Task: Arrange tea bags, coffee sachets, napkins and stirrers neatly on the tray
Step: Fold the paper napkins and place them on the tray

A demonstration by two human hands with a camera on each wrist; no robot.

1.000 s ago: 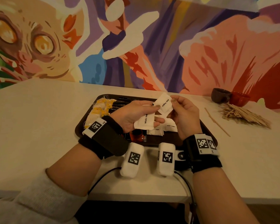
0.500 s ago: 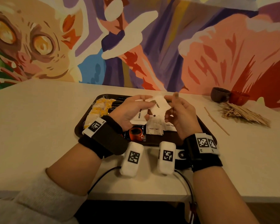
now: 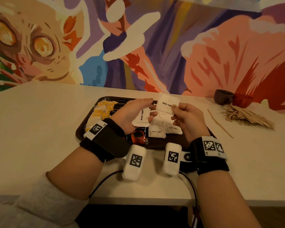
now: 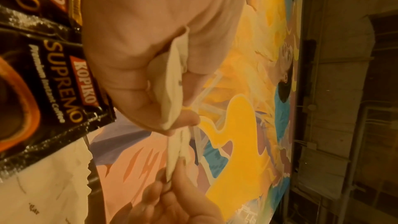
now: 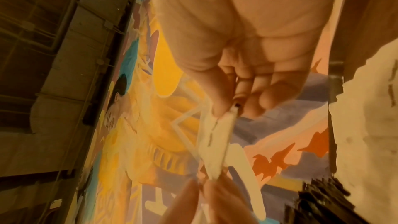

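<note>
Painted mural colour fills the wall behind the pale worktop (image 3: 39, 129), and on that worktop the dark tray (image 3: 82, 130) is your landmark for everything else. On the tray's left part the yellow tea bags (image 3: 102, 111) are already gathered in a cluster, with dark sachets just behind them toward the far rim. At the tray's near edge lies a black coffee sachet (image 3: 137, 136), and just right of it a few white sugar sachets (image 3: 164, 129) lie loosely, not squared up. Well to the right of the tray, off it entirely, the heap of wooden stirrers (image 3: 247, 116) sits on the worktop near two small cups (image 3: 232, 98), with a single stirrer (image 3: 220, 124) lying apart between heap and tray; none of these has reached the tray, by the look of it. No napkins can be made out with certainty. Above the tray's middle, your left hand (image 3: 132, 117) has its grip curled around one white sachet marked White Sugar (image 3: 141, 117), and your right hand (image 3: 187, 120) pinches a second such sachet (image 3: 167, 104) between thumb and fingertip, raised toward the tray's far rim. So judge yourself partway: tea bags look placed, the white sachets are in mid-sorting, and the stirrers, and any napkins, are left to do.
</note>
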